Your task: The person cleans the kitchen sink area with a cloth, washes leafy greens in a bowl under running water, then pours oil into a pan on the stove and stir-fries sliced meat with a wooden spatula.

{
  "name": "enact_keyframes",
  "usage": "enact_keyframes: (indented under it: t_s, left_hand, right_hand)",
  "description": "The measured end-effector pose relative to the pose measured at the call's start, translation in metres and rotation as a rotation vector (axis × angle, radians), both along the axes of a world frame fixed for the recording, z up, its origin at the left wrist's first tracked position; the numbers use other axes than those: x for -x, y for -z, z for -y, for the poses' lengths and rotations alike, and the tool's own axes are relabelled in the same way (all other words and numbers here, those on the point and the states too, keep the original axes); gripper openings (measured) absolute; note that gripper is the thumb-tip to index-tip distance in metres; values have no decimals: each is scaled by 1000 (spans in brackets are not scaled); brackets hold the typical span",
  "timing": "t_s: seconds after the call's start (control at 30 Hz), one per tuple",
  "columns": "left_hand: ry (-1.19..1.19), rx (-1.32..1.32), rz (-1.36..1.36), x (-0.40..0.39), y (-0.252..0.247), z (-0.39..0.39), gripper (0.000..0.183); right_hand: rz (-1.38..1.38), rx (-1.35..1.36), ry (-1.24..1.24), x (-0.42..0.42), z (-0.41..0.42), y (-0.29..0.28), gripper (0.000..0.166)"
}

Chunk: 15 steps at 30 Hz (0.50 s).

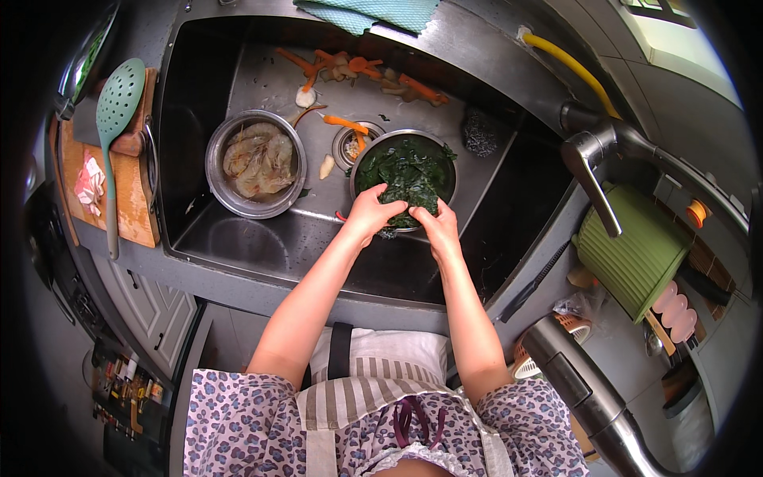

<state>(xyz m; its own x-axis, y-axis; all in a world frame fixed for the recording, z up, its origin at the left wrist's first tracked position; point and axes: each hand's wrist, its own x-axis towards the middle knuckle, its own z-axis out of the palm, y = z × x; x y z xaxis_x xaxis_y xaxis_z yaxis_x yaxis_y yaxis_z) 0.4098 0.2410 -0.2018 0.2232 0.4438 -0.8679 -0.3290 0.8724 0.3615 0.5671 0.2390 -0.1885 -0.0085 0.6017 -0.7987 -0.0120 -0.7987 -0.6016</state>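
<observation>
Both hands are together over a round metal bowl (455, 179) of dark green leafy seaweed or greens in water. My left hand (374, 211) pinches the near left edge of a clump of the dark greens (411, 185). With thumb and fingers my right hand (436, 225) grips the same clump on its right side. The thumbs nearly meet. Left of my hands, a second metal bowl (300, 173) holds raw shrimp (259, 158) in liquid. Between the bowls, an orange carrot piece (346, 124) lies across the sink drain (346, 146).
Carrot scraps (417, 88) lie along the sink's far side, near a dark scouring pad (480, 134). At left, a green slotted skimmer (121, 98) rests over a wooden cutting board (128, 211). A metal faucet (593, 173) and a green ribbed container (632, 250) stand at right.
</observation>
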Motion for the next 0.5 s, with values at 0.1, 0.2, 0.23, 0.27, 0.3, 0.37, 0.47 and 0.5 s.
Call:
enact_keyframes:
  t_s: [0.1,0.2,0.23,0.27,0.3,0.37,0.47,0.5]
  left_hand:
    - [8,17,-37,0,-4,-2,52]
    - [26,17,-37,3,-10,-5,49]
    - [35,13,-25,3,-11,-6,48]
    - [27,16,-18,4,-9,-5,49]
    - [18,19,-10,4,-7,-4,50]
    - [-4,32,4,3,-5,-2,53]
    - [-30,13,-39,-3,0,0,60]
    - [-29,-27,-95,-9,5,3,63]
  right_hand:
    - [15,22,-10,-4,1,4,23]
    - [29,28,-19,-6,0,4,23]
    - [34,27,-22,-6,-1,3,23]
    - [28,30,-24,-8,-1,4,24]
    - [22,33,-26,-9,-1,6,25]
    - [32,27,-39,-9,0,7,27]
    - [73,0,-69,-4,-1,4,31]
    - [84,-10,-78,-2,-1,2,32]
